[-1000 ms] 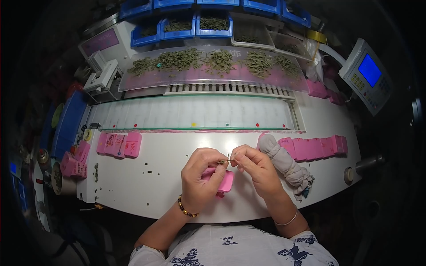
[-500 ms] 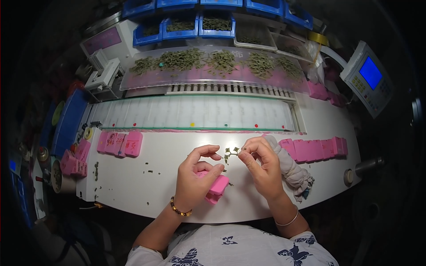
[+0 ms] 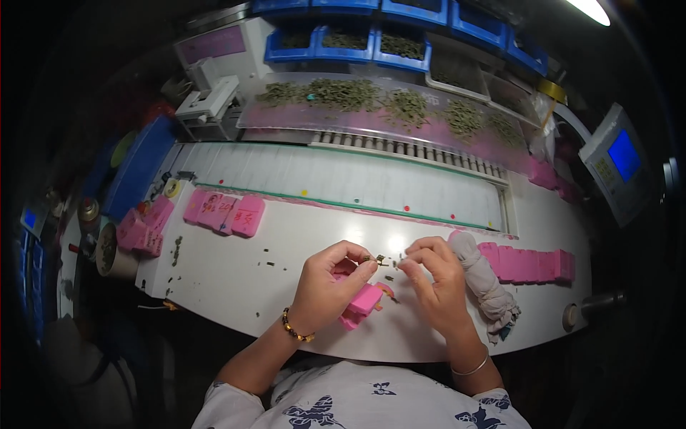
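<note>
My left hand (image 3: 331, 281) pinches a small dark green piece with little square ends (image 3: 379, 259) between thumb and forefinger. Just right of it, my right hand (image 3: 437, 280) has its thumb and fingers apart, slightly blurred, with nothing plainly in them. Partly hidden under my left hand is a pink block (image 3: 365, 298), like a rubber mould, with another pink part below it. An orange-pink piece (image 3: 386, 290) lies at its right side. A few tiny green bits (image 3: 389, 277) lie on the white table between my hands.
Pink blocks stand in rows at left (image 3: 248, 216) and right (image 3: 525, 264). A rolled grey cloth (image 3: 481, 275) lies beside my right hand. Behind are a white panel (image 3: 329, 175), a clear tray with green heaps (image 3: 250, 118), blue bins (image 3: 291, 55) and a blue-screened device (image 3: 609, 166).
The green piece has passed from my right fingertips to my left hand, which has closed on it. My right fingers have parted. The whole view has turned and shifted, so the bench appears tilted.
</note>
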Demonstrator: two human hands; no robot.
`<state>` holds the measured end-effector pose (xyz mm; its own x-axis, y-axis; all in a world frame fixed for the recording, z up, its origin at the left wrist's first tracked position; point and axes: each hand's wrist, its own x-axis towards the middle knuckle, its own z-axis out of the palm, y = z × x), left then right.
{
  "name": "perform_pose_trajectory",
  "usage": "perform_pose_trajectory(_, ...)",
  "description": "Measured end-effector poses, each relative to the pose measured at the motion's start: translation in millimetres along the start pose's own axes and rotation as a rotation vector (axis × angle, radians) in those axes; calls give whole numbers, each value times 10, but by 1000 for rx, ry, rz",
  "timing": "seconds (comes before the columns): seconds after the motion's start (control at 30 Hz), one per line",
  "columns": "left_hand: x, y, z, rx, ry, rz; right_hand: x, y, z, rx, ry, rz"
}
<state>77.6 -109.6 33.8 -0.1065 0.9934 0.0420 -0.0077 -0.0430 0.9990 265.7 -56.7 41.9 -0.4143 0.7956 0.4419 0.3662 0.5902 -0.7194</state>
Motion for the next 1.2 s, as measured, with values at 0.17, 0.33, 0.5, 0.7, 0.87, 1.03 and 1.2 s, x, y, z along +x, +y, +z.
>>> perform_pose_trajectory(0.17, -177, 230, -772, 228, 372, 128, 11, 100, -117, -507, -3, -9)
perform_pose_trajectory(0.33, -501, 561, -2078, 473, 882, 374, 39, 187, -181, -428, -11, 72)
perform_pose_trajectory(0.5, -1310, 1010, -3582, 1076, 1027, 100, 43, 122, -197, -377, -65, -1)
perform_pose_trajectory(0.7, -1138, 1109, -3335, 549, 1119, 62, 43, 5, -128, -194, -87, 87)
perform_pose_trajectory(0.87, -384, 747, -2203, 2, 723, 175, 19, -198, -95, -17, -73, -32)
perform_pose_trajectory(1.03, 30, 259, -672, -411, 196, -73, -80, -486, 36, 250, -208, -191)
perform_pose_trajectory(1.2, 159, 55, 271, -767, -62, -374, -175, -320, 131, -102, -158, -389)
